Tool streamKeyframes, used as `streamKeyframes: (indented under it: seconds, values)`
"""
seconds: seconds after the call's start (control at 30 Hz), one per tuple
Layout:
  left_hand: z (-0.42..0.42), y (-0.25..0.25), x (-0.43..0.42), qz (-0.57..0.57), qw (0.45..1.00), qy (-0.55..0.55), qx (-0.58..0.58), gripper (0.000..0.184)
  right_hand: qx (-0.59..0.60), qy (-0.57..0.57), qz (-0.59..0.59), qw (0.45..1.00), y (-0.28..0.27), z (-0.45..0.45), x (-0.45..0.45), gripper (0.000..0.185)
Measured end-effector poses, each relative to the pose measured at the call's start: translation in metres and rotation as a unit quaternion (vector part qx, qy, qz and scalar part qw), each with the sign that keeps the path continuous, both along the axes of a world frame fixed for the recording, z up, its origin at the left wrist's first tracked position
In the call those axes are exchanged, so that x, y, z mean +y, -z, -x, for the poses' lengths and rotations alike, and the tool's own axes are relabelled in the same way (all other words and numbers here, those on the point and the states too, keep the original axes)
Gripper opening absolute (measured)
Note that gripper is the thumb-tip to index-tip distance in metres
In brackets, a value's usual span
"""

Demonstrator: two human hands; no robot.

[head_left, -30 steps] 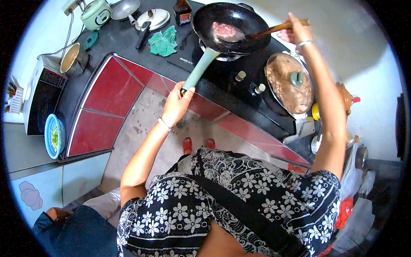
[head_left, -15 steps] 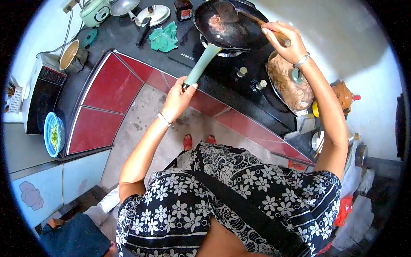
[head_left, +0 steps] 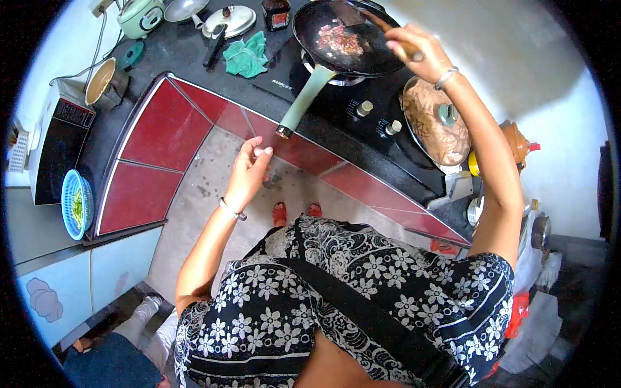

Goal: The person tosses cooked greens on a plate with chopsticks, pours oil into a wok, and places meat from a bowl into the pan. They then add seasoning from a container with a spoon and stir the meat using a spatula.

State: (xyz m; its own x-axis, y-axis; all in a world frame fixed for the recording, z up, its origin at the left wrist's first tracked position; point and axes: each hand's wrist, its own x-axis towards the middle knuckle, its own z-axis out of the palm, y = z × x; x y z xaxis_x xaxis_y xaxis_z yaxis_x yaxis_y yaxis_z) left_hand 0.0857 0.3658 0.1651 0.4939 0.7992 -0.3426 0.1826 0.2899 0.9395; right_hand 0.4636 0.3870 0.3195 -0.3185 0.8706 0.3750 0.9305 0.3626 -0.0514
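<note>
A black wok point(head_left: 381, 61) rests on the stove burner, its pale green handle point(head_left: 307, 100) reaching toward me. Chopped meat point(head_left: 339, 40) lies spread in the wok. My right hand point(head_left: 420, 53) is wrapped round the wooden handle of a spatula point(head_left: 352, 14), whose dark blade is in the wok's far part. My left hand point(head_left: 249, 171) hangs in the air just below the end of the wok handle, apart from it. Its fingers are loosely bent and hold nothing.
A green cloth point(head_left: 246, 55), a white lid point(head_left: 229, 21) and a dark jar point(head_left: 276, 14) stand left of the wok. At right sits a covered oval pan point(head_left: 436, 126). A blue basket of cut greens point(head_left: 77, 205) is at the left edge. Another person point(head_left: 113, 362) is at lower left.
My left hand has let go of the wok handle and moved down and left. The spatula has shifted in the wok, and the meat now lies more spread out.
</note>
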Motion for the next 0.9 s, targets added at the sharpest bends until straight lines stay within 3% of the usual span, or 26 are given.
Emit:
streamKeyframes:
  seconds: [0.13, 0.33, 0.53, 0.7, 0.9]
  values:
    - [0.015, 0.009, -0.003, 0.017, 1.0, -0.007, -0.006, 0.038, -0.067, -0.051, 0.144, 0.986, -0.001, 0.024, -0.018, 0.016]
    - [0.051, 0.023, -0.016, 0.059, 0.997, -0.048, 0.024, 0.036, -0.091, -0.051, 0.166, 0.981, -0.063, 0.076, -0.079, 0.014]
    - [0.067, 0.041, -0.026, 0.116, 0.99, -0.082, 0.02, 0.034, -0.104, -0.024, 0.16, 0.981, -0.024, 0.054, -0.054, 0.011]
    - [0.064, 0.033, -0.029, 0.116, 0.99, -0.081, 0.017, 0.033, -0.111, 0.009, 0.045, 0.993, 0.004, 0.021, -0.004, 0.015]
    - [0.07, 0.039, -0.034, 0.127, 0.988, -0.084, 0.016, 0.032, -0.119, -0.015, 0.135, 0.984, 0.006, 0.023, -0.012, 0.013]
